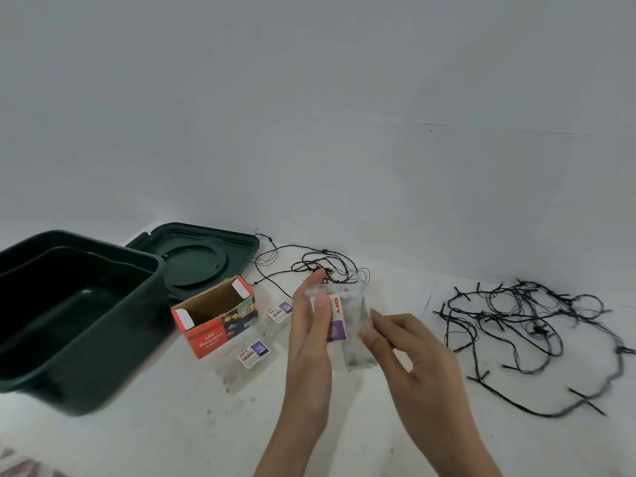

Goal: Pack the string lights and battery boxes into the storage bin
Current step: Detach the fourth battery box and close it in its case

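My left hand and my right hand both grip a clear battery box with a red, white and purple label, held above the white surface. Thin dark string-light wire trails from behind it. A larger tangle of black string lights lies to the right. Two more clear battery boxes lie flat, one near the front and one just left of my left hand. The dark green storage bin stands open and empty at the left.
The bin's green lid lies flat behind it. An open red cardboard box marked "LED Decorative Lights" sits between bin and battery boxes. A pale wall rises close behind.
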Demonstrator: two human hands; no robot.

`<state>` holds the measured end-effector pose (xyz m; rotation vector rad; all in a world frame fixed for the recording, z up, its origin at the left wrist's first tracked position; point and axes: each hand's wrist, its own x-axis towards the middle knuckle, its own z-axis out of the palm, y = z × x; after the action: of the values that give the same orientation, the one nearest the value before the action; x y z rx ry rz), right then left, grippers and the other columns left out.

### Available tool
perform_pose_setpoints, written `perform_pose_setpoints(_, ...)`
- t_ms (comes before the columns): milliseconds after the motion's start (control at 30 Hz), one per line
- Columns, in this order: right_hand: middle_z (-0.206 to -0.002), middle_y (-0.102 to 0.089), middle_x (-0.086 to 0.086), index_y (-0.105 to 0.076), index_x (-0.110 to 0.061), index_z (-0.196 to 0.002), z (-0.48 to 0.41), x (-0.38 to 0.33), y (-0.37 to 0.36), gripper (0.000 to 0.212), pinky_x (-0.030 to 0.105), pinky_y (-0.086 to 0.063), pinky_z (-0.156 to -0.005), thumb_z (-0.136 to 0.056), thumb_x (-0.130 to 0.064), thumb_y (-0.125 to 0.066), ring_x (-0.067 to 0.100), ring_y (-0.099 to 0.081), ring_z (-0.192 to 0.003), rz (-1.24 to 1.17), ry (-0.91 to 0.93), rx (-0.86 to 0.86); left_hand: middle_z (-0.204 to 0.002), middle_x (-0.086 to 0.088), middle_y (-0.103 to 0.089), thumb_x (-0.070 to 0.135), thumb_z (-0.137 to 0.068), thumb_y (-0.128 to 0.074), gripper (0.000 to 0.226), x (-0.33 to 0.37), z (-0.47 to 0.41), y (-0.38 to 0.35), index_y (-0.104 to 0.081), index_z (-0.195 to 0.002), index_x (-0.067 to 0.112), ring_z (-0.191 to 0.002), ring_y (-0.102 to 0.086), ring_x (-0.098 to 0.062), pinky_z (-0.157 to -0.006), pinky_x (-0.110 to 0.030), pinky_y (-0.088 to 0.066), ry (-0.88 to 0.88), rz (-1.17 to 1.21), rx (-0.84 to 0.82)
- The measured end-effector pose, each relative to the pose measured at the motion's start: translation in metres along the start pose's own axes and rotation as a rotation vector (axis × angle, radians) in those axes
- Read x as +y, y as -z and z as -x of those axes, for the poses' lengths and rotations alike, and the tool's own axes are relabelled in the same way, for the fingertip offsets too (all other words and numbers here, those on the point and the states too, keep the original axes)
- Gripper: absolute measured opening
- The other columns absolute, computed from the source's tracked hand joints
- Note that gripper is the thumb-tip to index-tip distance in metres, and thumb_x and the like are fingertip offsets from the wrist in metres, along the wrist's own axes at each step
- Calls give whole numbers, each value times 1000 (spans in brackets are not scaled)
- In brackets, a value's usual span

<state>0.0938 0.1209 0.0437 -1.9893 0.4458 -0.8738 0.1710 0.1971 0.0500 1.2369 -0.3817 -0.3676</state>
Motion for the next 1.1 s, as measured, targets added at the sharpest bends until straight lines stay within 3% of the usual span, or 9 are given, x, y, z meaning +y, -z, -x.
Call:
perform_pose_setpoints(133, -86, -60, -13, -64, -28, -117, 3, -2, -2, 41, 3, -38, -69, -88, -45, -41, 4, -57, -85, 17, 60, -41, -97, 18, -69, 47, -83, -41, 38, 1, 0, -3, -53, -118, 40, -94, -66, -3, -74, -18, -52, 17, 25, -3)
perform_pose_setpoints(233, -83, -68, -15, -66, -32, -103, 3, 0, -1, 16, 6, -44, -69, -90, -24, -60, 5, -64, -77, -204, -46, 56, -105, 10, -70, 49, -83, -41, 35, 1, 2, -6, -54, -116, 45, -99, -66, -11, -84, -29, -50, 36, 19, -12)
perform_pose_setpoints(333, -85, -66, -13, -69, -30, -99, 3, -3, 1, 17, 7, -44, -68, -86, -28, -58, 6, -63, -77, -183, 1, 33, -98, 12, -71, 48, -80, -48, 36, 1, 4, -9, -52, -115, 44, -92, -67, -8, -78, -27, -53, 64, 37, -52)
perform_pose_setpoints(400, -83, -58, -13, -71, -31, -99, 2, -8, 4, 28, 6, -40, -67, -79, -37, -51, 4, -59, -76, -201, -20, -35, -97, 10, -70, 46, -82, -61, 35, 0, 6, -9, -52, -116, 43, -91, -67, -9, -86, -40, -54, 88, 36, -72)
perform_pose_setpoints(500, -80, -55, -8, -70, -37, -96, -2, -10, 12, 30, 8, -40, -68, -77, -25, -51, 7, -56, -75, -246, -81, -151, -106, 2, -68, 44, -79, -60, 42, -1, 6, -6, -50, -119, 45, -102, -65, -20, -91, -49, -52, 97, 7, -96)
perform_pose_setpoints(667, -72, -60, -1, -64, -32, -103, -11, -12, 24, 36, 17, -50, -57, -87, 0, -60, 16, -64, -55, -276, -104, -47, -97, -9, -68, 31, -85, -62, 38, -3, 3, -3, -54, -121, 23, -77, -64, -20, -70, -37, -56, 91, 41, -43)
perform_pose_setpoints(800, -67, -53, -4, -60, -38, -119, -14, -6, 24, 42, 7, -40, -54, -89, -8, -62, 10, -53, -52, 68, 131, 56, -93, -10, -66, 30, -83, -66, 32, -1, 5, -5, -58, -113, 21, -72, -64, -19, -61, -28, -53, 104, 55, -73)
perform_pose_setpoints(933, -72, -48, -6, -73, -22, -101, -11, 2, 22, 22, 6, -33, -55, -80, -21, -66, 5, -42, -57, 309, 283, 201, -91, -8, -68, 32, -79, -67, 35, 0, 5, -6, -59, -113, 25, -71, -63, -19, -60, -31, -53, 104, 90, -91)
perform_pose_setpoints(1100, -99, -48, -3, -73, -33, -93, -5, 8, 18, 18, 10, -34, -69, -85, -36, -57, 13, -43, -82, 423, 284, 202, -101, -8, -68, 38, -72, -63, 49, 1, 9, -9, -54, -119, 31, -74, -63, -13, -65, -25, -56, 108, 51, -164)
